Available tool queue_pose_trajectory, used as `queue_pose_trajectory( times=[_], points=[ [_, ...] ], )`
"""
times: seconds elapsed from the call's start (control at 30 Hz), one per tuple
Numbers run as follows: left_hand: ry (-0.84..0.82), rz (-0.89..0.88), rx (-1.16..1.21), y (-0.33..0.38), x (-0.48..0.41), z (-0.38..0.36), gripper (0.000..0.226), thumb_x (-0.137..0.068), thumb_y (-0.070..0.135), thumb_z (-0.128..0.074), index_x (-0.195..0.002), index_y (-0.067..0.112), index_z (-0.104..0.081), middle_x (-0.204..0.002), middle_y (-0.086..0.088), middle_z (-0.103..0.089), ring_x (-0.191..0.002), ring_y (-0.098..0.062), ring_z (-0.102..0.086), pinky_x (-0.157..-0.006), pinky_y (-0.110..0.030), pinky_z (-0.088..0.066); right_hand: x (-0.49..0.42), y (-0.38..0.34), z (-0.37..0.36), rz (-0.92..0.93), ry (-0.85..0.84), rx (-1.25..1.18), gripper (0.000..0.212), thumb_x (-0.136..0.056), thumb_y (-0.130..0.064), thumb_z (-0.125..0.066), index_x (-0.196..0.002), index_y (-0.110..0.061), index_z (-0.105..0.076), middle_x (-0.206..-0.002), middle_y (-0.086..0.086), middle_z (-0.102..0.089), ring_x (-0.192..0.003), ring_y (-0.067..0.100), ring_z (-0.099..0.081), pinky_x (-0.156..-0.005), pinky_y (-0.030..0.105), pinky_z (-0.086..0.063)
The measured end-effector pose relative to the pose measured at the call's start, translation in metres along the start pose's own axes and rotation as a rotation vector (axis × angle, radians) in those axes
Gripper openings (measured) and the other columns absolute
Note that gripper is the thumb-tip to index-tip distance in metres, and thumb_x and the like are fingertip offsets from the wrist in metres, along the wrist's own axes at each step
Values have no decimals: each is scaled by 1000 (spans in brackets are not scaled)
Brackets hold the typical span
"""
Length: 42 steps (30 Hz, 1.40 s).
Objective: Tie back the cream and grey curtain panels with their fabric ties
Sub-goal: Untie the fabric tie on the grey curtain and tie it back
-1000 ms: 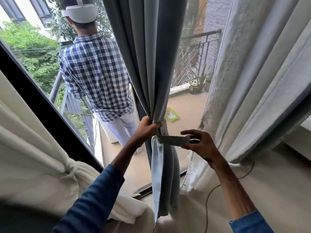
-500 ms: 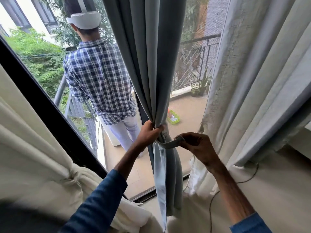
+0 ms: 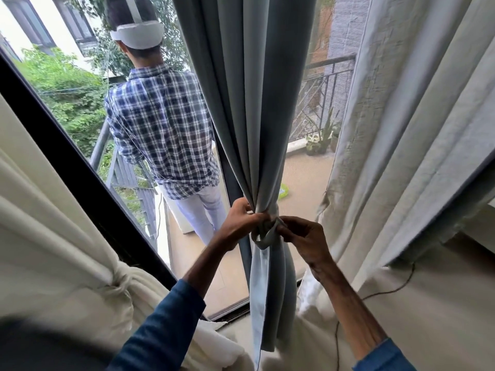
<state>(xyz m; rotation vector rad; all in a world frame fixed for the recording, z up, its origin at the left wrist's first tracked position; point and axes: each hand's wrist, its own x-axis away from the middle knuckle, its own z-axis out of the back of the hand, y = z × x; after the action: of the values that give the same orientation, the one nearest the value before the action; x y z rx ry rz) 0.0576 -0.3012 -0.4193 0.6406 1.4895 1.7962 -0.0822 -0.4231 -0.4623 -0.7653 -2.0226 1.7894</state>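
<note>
Fingers (image 3: pixel 284 232) of two hands (image 3: pixel 237 223) (image 3: pixel 304 236) pinch one tie (image 3: pixel 265 237).

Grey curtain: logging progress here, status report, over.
Left grip bunching grey curtain. Right grip pinching fabric tie, wrapped round, knot unfinished. Nothing in the way.

No word, label, brand, number or sign can be read anywhere. The small green item (image 3: pixel 283 192) on the balcony floor (image 3: pixel 308 178) is mostly hidden behind the grey curtain (image 3: pixel 249 103) and too small to show any print. The white headset (image 3: pixel 138 36) bears no legible mark.
</note>
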Motion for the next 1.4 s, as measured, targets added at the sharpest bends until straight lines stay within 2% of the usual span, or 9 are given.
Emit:
queue_pose_trajectory(
  times=[0.2,0.43,0.6,0.8,0.9,1.0,1.17,1.27,1.4],
  points=[
    [39,-9,-57,-4,1,-7,20,-77,20,-70,-90,5,-71,-88,-20,-72,-82,-43,-69,-69,-55,-58,0,-1,6,-11,-16,-6,25,-85,12,-68,-102,-5,-72,-77,-3,-77,-71,9,-73,-63,21,-58],
    [7,25,-48,3,3,-15,12,-79,23,-62,-87,13,-64,-75,7,-65,-70,-9,-63,-60,-22,-49,0,-5,7,-19,-26,11,15,-86,8,-72,-99,1,-74,-85,12,-76,-70,23,-73,-61,29,-60],
    [16,78,-50,-3,1,-17,42,-73,39,-61,-99,6,-64,-89,-9,-66,-83,-16,-64,-68,-34,-55,0,-4,6,-26,-14,19,18,-84,1,-76,-102,2,-75,-94,24,-74,-73,26,-74,-65,34,-61],
    [11,66,-63,-5,3,-14,41,-78,38,-62,-103,6,-64,-98,-17,-68,-87,-14,-65,-79,-44,-58,-1,-1,2,-46,104,63,18,-77,-9,-85,-94,-6,-78,-83,11,-77,-76,19,-75,-67,34,-63],
    [52,43,-108,-8,5,-15,35,-79,32,-59,-97,2,-63,-85,-6,-65,-79,-9,-63,-65,-33,-54,-3,1,0,-61,115,50,21,-76,-8,-85,-95,-4,-78,-82,8,-78,-74,16,-75,-63,30,-60],
    [59,1,-178,-11,2,-15,27,-77,28,-60,-89,5,-68,-86,-8,-71,-84,-26,-71,-69,-42,-59,-6,3,2,-65,105,58,24,-74,-11,-87,-94,-2,-77,-83,10,-78,-75,20,-75,-65,35,-61],
    [120,-116,-247,-14,7,-18,26,-74,23,-76,-97,13,-76,-94,-1,-77,-89,-18,-74,-75,-43,-61,-16,11,11,-124,68,169,63,-59,-35,-95,-110,-9,-68,-98,8,-73,-83,17,-69,-73,27,-59],
    [176,-162,-300,-16,5,-19,17,-73,9,-71,-90,7,-75,-87,-4,-77,-84,-23,-74,-64,-45,-59,-21,6,14,-128,-62,128,55,-68,-22,-93,-115,-8,-68,-100,11,-77,-95,24,-73,-88,33,-60],
    [232,-162,-347,-14,1,-17,10,-70,10,-74,-80,8,-74,-78,-6,-75,-75,-23,-73,-56,-38,-57,-25,-2,18,-147,-201,94,40,-77,-8,-86,-113,-4,-71,-98,11,-78,-94,19,-75,-82,24,-58]
  ],
)
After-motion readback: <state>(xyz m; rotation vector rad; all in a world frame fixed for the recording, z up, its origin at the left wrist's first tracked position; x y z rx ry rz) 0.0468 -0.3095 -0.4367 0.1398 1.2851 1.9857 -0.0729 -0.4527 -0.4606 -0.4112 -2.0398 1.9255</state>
